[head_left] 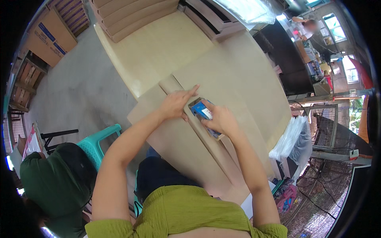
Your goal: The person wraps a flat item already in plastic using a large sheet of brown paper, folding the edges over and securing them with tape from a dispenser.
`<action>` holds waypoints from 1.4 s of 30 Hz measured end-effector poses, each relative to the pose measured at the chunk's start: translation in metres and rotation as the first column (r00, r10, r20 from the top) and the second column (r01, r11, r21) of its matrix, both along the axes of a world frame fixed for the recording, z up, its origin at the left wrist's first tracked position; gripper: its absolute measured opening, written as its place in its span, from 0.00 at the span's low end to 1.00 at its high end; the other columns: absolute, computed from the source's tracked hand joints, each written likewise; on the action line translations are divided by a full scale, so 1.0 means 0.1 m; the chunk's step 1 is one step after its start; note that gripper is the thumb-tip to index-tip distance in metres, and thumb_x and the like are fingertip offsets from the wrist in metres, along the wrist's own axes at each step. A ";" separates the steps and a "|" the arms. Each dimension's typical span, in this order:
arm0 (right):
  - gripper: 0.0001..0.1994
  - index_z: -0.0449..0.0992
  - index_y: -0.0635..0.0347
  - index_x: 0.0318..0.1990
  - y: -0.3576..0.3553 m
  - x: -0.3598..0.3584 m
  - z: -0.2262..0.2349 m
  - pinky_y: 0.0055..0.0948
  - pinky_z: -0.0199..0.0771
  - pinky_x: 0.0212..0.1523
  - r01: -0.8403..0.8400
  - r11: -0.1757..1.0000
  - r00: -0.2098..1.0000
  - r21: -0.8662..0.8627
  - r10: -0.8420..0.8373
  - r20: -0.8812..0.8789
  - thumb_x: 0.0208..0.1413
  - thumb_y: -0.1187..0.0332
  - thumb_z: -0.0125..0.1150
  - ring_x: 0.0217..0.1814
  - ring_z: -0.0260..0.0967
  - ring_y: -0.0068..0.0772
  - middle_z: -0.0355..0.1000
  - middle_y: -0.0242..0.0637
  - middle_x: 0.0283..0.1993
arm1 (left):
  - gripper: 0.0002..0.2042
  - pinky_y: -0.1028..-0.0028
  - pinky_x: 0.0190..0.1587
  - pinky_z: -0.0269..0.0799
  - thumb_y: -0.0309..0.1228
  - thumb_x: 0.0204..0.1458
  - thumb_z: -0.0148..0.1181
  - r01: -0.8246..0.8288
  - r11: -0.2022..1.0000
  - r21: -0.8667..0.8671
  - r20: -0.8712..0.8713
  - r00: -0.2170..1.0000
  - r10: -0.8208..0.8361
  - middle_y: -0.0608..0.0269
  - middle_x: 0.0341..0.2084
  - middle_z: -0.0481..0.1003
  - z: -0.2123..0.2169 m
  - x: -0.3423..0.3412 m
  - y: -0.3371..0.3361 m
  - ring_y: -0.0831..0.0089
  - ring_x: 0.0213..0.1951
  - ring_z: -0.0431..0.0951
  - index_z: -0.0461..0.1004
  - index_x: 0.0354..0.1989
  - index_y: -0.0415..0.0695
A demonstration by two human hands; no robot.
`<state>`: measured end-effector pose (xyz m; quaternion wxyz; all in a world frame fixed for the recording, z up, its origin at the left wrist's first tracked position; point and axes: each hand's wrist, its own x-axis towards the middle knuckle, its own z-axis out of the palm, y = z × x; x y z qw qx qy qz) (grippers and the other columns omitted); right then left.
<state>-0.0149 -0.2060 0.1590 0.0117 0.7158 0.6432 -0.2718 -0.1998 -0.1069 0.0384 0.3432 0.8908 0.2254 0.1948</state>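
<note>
A large flat sheet of brown cardboard [178,139] with a raised folded strip lies across the table in front of me. My left hand [176,104] presses on the strip near its far end, fingers stretched out and thumb spread. Just to its right, my right hand [223,121] grips a blue box-shaped thing [202,108] with a white label and brown edges. This thing rests on or just above the cardboard beside the strip. My fingers cover part of it, and its exact kind is not clear.
Stacked brown cartons [131,16] and dark-fronted boxes [212,20] stand on the table's far side. A teal stool [97,144] and a person in dark green [55,182] are at the left. Clear plastic bags [291,139] hang at the right. Another person [307,29] sits far right.
</note>
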 end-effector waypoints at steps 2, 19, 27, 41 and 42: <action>0.33 0.73 0.49 0.61 0.11 -0.04 0.08 0.49 0.79 0.43 -0.038 0.997 0.999 -0.073 0.040 0.022 0.40 0.62 0.66 0.40 0.78 0.59 0.78 0.56 0.36 | 0.71 0.58 0.62 0.66 0.39 0.17 0.82 -0.004 1.000 0.010 -0.014 1.000 0.004 0.62 0.59 0.73 0.00 -0.02 0.02 0.54 0.60 0.70 0.39 0.76 0.48; 0.32 0.72 0.54 0.62 -1.56 0.54 0.43 0.50 0.78 0.44 -0.014 0.952 0.987 -0.306 0.062 0.146 0.45 0.60 0.67 0.39 0.77 0.61 0.78 0.56 0.36 | 0.48 0.59 0.62 0.69 0.36 0.35 0.74 0.113 0.914 0.390 -0.254 0.967 -0.011 0.61 0.63 0.65 0.03 0.07 -0.22 0.58 0.62 0.68 0.57 0.67 0.87; 0.25 0.79 0.56 0.52 -2.62 0.98 0.22 0.47 0.79 0.43 -0.008 0.894 0.970 -0.449 0.117 0.214 0.43 0.61 0.68 0.42 0.77 0.56 0.79 0.54 0.40 | 0.42 0.53 0.64 0.65 0.34 0.41 0.70 0.145 0.866 0.479 -0.340 0.940 0.031 0.54 0.66 0.60 0.10 0.13 -0.38 0.52 0.68 0.61 0.61 0.67 0.85; 0.19 0.87 0.48 0.37 -2.38 0.62 -0.18 0.39 0.78 0.38 -0.246 0.405 0.740 -0.881 0.665 0.099 0.31 0.56 0.72 0.37 0.80 0.38 0.81 0.39 0.33 | 0.44 0.49 0.66 0.64 0.32 0.39 0.71 0.115 0.906 0.408 -0.322 0.946 0.026 0.54 0.66 0.59 0.16 0.15 -0.44 0.53 0.68 0.60 0.61 0.67 0.82; 0.23 0.86 0.48 0.41 -2.44 0.77 -0.02 0.40 0.78 0.41 -0.238 0.455 0.794 -0.858 0.600 0.098 0.31 0.55 0.73 0.39 0.80 0.38 0.81 0.41 0.36 | 0.44 0.49 0.66 0.63 0.31 0.39 0.71 0.098 0.905 0.413 -0.314 0.948 0.041 0.54 0.66 0.59 0.18 0.14 -0.40 0.52 0.68 0.60 0.62 0.67 0.81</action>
